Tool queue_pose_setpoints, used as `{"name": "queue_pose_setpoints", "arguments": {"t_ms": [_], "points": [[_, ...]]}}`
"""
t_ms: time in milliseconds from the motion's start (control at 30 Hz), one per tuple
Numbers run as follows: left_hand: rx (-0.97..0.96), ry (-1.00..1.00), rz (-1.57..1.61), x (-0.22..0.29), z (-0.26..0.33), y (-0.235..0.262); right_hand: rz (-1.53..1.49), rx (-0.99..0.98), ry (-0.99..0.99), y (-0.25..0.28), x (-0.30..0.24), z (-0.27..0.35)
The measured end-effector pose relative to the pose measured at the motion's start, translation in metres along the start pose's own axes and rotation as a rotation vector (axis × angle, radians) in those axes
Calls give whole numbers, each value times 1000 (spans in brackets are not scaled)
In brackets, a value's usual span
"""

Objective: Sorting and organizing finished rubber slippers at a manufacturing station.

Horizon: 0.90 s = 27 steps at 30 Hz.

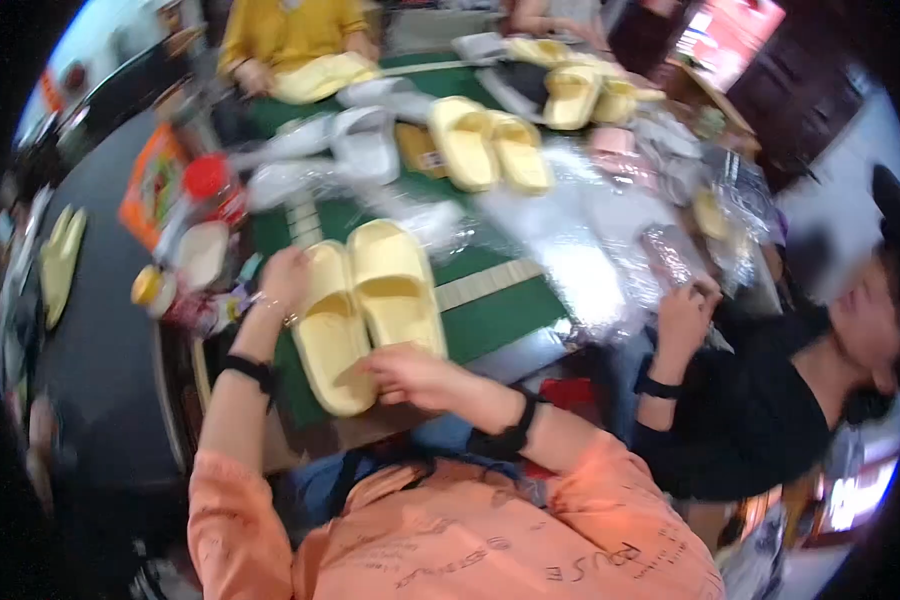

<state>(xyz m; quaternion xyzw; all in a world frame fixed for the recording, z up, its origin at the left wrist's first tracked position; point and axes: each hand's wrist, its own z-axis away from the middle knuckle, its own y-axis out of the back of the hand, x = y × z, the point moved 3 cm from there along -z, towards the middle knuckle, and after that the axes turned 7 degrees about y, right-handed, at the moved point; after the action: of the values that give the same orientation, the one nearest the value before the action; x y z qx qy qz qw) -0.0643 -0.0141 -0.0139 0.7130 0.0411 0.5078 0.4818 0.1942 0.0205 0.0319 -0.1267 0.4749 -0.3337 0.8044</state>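
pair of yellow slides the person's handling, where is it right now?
Head view, centre-left: the pair of yellow slides lies side by side on the green table, left hand at the far end, right hand at the near end.

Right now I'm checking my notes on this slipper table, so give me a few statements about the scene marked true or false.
1. Both hands are on a pair of pale yellow slippers. True: the left hand is at the far end, the right hand at the near end.
2. The slippers lie apart. False: they lie side by side, touching.
3. The table cover is green. True.
4. The jar at the left has a blue lid. False: it is red.
5. The person on the right wears black. True.
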Motion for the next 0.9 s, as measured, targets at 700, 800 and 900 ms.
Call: {"name": "queue_pose_setpoints", "arguments": {"t_ms": [700, 800, 900], "points": [[-213, -44, -77, 21, -11, -23, 87, 302, 508, -31, 6, -117], [-288, -13, -18, 29, -1, -15, 152, 209, 452, -33, 3, -109], [-349, -27, -50, 46, -3, -18, 78, 352, 607, -27, -1, -109]]}}
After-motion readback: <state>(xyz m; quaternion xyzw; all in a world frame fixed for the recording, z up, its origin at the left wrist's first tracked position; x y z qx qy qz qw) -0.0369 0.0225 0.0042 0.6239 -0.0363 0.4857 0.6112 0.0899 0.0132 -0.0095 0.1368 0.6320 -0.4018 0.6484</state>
